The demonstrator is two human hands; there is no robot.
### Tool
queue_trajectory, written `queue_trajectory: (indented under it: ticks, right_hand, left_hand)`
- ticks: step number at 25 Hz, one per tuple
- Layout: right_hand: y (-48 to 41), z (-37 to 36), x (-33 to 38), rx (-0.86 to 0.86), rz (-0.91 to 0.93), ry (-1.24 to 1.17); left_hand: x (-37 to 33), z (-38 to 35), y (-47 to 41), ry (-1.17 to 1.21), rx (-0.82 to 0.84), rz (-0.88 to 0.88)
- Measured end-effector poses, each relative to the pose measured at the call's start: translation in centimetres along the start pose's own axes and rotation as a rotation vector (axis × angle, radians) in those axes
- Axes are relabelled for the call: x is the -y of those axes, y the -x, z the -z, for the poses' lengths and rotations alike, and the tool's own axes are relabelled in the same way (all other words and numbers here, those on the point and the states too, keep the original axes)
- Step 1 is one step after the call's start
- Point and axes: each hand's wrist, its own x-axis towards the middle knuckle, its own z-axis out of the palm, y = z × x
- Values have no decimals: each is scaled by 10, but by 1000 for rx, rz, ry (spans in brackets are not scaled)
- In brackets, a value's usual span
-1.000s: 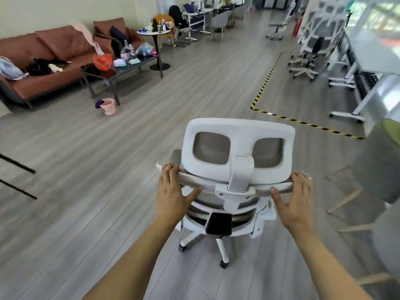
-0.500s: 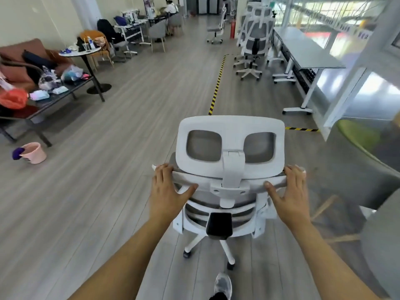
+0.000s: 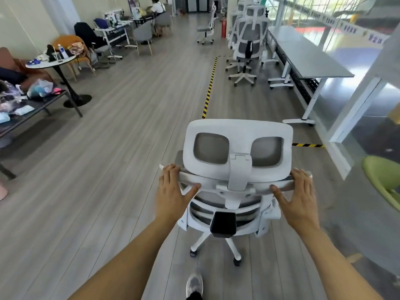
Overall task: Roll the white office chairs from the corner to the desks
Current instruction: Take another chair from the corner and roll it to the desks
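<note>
Item 1: white office chair [image 3: 237, 176], lower centre of the frame, on its castors on the grey plank floor [image 3: 108, 169]. Its back faces me. The headrest [image 3: 238, 129] has two grey mesh windows.

Item 2: my left hand [image 3: 171, 191]. Its fingers are hooked over the left end of the chair's top bar [image 3: 205, 182] and the thumb is spread along the underside. A firm hold on the bar.

Item 3: my right hand [image 3: 298, 195]. It holds the right end of the same bar in the same way, fingers over the top and thumb reaching inward.

Item 4: my shoe [image 3: 194, 285], bottom centre, behind the chair base.

Item 5: long grey desk [image 3: 307, 55], upper right, along the glass wall, well apart from my chair.

Item 6: cluster of other white chairs [image 3: 246, 40], top centre-right, just beside that desk.

Item 7: yellow-and-black floor tape [image 3: 210, 87], a strip above the headrest.

Item 8: round white table [image 3: 49, 61], upper left, carrying bottles and clutter.

Item 9: green seat [image 3: 381, 176], right edge.
</note>
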Motion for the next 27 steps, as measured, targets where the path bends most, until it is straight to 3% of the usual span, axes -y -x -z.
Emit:
queue_trajectory:
  ticks: [5, 14, 20, 27]
  right_hand:
    - [-142, -67, -29, -43, -44, 48]
    - [-429, -172, -82, -31, -147, -18]
    - [-640, -251, -144, -77, -140, -108]
    - [-897, -318, -232, 43, -144, -163]
  left_hand:
    - [25, -88, -152, 60, -35, -32]
    - [49, -238, -474, 47, 108, -86]
    - [53, -356, -668, 16, 27, -132]
    - [36, -493, -888, 3, 33, -80]
